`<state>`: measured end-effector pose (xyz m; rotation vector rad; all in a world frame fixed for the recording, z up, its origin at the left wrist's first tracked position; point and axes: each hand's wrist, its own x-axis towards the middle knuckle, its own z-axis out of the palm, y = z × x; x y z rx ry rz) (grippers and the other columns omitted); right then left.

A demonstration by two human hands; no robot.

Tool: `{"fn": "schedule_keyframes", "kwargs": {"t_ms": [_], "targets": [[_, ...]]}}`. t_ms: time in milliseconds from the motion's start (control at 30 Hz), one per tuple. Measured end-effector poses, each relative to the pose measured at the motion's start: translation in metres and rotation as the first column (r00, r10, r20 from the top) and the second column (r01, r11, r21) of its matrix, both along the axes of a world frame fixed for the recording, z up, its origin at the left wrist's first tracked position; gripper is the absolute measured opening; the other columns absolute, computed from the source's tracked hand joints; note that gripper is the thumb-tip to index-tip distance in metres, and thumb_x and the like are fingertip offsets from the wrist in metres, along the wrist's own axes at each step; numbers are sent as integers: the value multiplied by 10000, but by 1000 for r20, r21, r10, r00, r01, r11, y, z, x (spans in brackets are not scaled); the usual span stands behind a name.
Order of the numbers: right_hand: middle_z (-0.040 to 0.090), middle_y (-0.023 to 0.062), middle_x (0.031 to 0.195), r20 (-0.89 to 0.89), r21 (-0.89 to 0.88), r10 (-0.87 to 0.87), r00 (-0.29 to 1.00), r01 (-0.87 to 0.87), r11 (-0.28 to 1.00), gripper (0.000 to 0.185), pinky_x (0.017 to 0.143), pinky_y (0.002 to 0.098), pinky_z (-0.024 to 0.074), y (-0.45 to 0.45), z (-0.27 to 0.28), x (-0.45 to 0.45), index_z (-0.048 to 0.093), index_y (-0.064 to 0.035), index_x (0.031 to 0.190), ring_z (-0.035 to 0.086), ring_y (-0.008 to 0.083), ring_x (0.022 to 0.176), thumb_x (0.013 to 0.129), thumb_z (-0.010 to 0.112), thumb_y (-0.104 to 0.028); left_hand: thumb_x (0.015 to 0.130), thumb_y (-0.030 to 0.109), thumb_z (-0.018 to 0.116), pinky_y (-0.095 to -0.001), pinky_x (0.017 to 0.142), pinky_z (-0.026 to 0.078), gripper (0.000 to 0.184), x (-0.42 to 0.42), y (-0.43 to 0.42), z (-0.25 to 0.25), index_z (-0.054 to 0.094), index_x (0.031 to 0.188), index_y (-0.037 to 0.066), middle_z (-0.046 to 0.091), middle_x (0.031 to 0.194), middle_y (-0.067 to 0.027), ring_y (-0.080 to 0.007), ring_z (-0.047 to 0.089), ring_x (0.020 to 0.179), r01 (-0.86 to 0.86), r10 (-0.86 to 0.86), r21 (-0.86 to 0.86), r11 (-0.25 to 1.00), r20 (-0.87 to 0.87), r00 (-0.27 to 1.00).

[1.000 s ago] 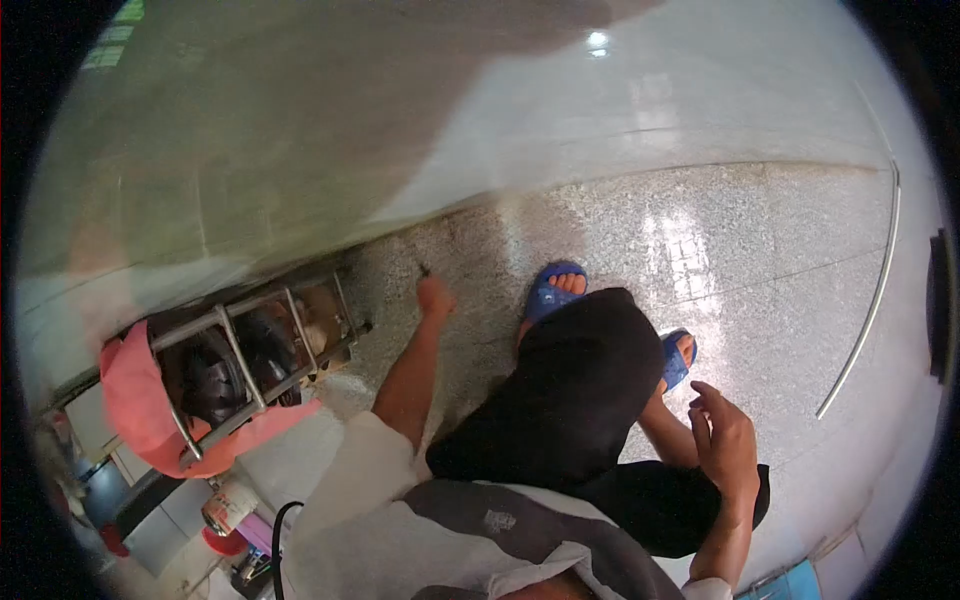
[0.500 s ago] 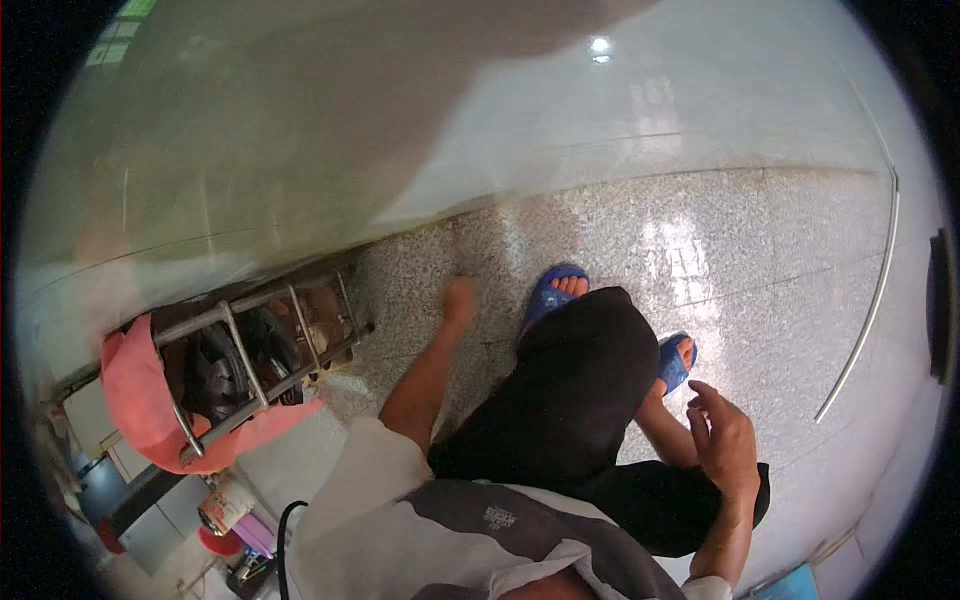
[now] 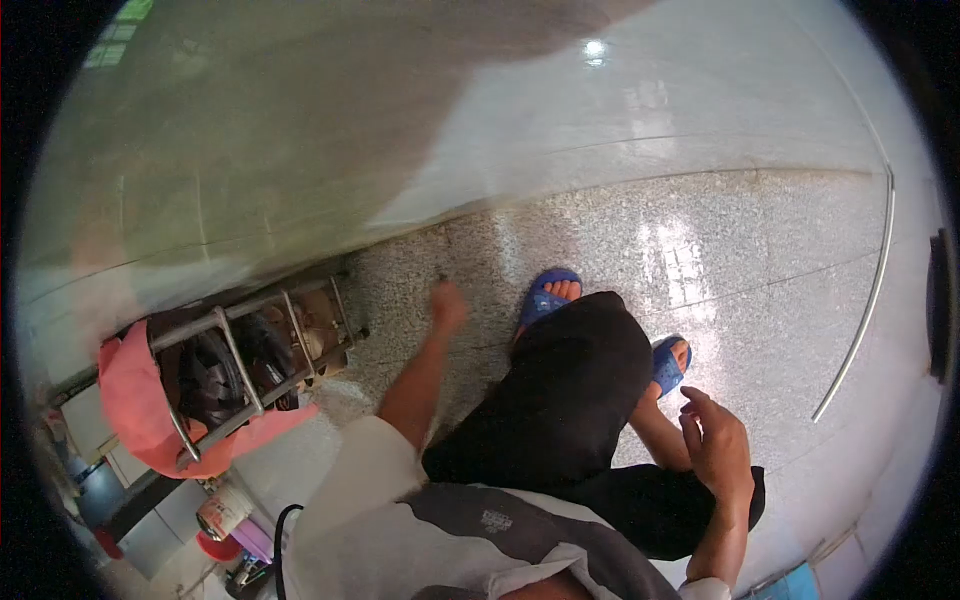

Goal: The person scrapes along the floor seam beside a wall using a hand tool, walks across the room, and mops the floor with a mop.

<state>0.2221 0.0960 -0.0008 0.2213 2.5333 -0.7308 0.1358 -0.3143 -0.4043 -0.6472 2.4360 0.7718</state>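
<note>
My left hand (image 3: 448, 306) is held out over the speckled floor (image 3: 600, 230), between the metal rack and my left foot. It is closed and blurred, with a small dark tip showing at its far end; what it holds is too small to name. My right hand (image 3: 718, 445) hangs beside my right knee, its fingers loosely bent and apart, holding nothing. Black trousers (image 3: 560, 400) cover my bent legs. Blue sandals (image 3: 545, 303) are on my feet.
At left stands a metal rack (image 3: 235, 355) with dark shoes inside and a pink cloth (image 3: 130, 400) over its end. Below it are a can (image 3: 222, 512) and a red object (image 3: 218, 546). A pale wall (image 3: 300, 130) rises ahead; a thin white strip (image 3: 878, 280) runs at right.
My left hand has swung right, towards my left foot, then slightly back left, staying closed. My right hand keeps nearly the same pose. The view has shifted slightly.
</note>
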Motion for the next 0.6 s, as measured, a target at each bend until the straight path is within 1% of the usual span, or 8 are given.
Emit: {"fn": "schedule_keyframes", "kwargs": {"t_ms": [67,167,233,300,333,367,500,600], "targets": [[638,153,835,30,-47,-14,999,15,999,294,667,366,493,-5,8,-5,553,-46,1086,631,303,758,793,576,-55,863,208,452,-476,789,435,247,30,62,-44,563,901,-10,579,930,-201,-361,555,895,337,-332,89,937,-62,941],[641,159,840,20,-41,-54,998,55,998,277,683,355,491,3,4,-6,561,-38,1086,636,297,768,809,568,-49,866,222,438,-466,792,436,255,7,135,70,577,924,16,585,929,-200,-362,555,893,173,-176,31,984,140,974],[642,160,837,11,2,-63,998,63,998,275,682,355,492,9,4,-1,563,-38,1085,637,297,763,811,568,-51,865,205,446,-463,768,444,244,44,53,-44,583,938,17,600,909,-190,-358,571,866,341,-358,-109,934,-222,907],[643,165,836,30,34,-85,996,84,996,267,675,354,494,9,2,-1,565,-36,1083,639,300,757,817,566,-56,865,196,487,-430,583,465,248,40,-29,-58,606,796,-10,597,731,-146,-287,581,652,0,-20,-222,975,-91,996],[643,165,836,33,27,-84,996,83,996,267,675,354,494,9,-1,1,565,-36,1083,639,300,757,817,566,-56,933,223,403,-399,491,450,280,19,-68,-8,558,828,15,527,653,-95,-245,525,542,-455,452,-6,890,121,884],[644,166,840,28,2,-85,996,85,996,268,671,354,495,9,-4,4,564,-34,1085,640,298,758,818,565,-57,933,223,403,-399,491,450,280,20,-71,-3,558,828,15,527,653,-95,-245,525,542,-455,453,-14,891,122,883],[645,166,846,17,4,-32,999,32,999,272,662,346,499,9,-5,9,561,-33,1090,646,287,760,818,564,-50,909,212,435,-369,600,419,263,21,-44,5,540,773,13,517,739,-114,-247,484,656,-57,57,9,998,-199,978],[647,165,841,21,-48,-85,996,86,995,272,665,337,500,8,-4,10,558,-30,1090,650,279,759,819,562,-43,896,228,414,-432,713,447,292,-1,93,12,589,885,-6,596,910,-191,-336,583,856,472,-472,39,881,148,869]]}}
